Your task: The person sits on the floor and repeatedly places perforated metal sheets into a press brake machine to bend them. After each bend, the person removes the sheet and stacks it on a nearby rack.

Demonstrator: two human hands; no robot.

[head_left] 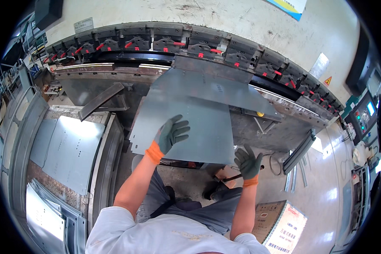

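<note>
Empty, with their fingers [182, 124] spread, the left hand [170, 134] and the right hand [249, 162] are well apart, both in grey-green gloves [165, 141] with orange cuffs [155, 153]. The left hand is over a big grey metal sheet [199, 139]; it is hard to tell if it touches. The right hand is just beside the sheet's near right corner. Low on the right, a brown and white box [262, 220] sits near the right arm [244, 207]. The big sheet lies flat in front of the person's legs [226, 207]. Past it, a second sheet [220, 90] lies partly over it and goes back to a long dark machine [279, 135]. Off to the left, more flat sheets [75, 148] lie on a rusty bed [59, 183]. Off to the right, thin metal strips [303, 174] lie on the floor [319, 186]. Red handles [216, 51] run in a row across the machine. Far to the right is a control panel [363, 115] with a lit screen [371, 108]. Behind the handles is a big pale panel [241, 21] with a small yellow triangle sign [328, 81].
</note>
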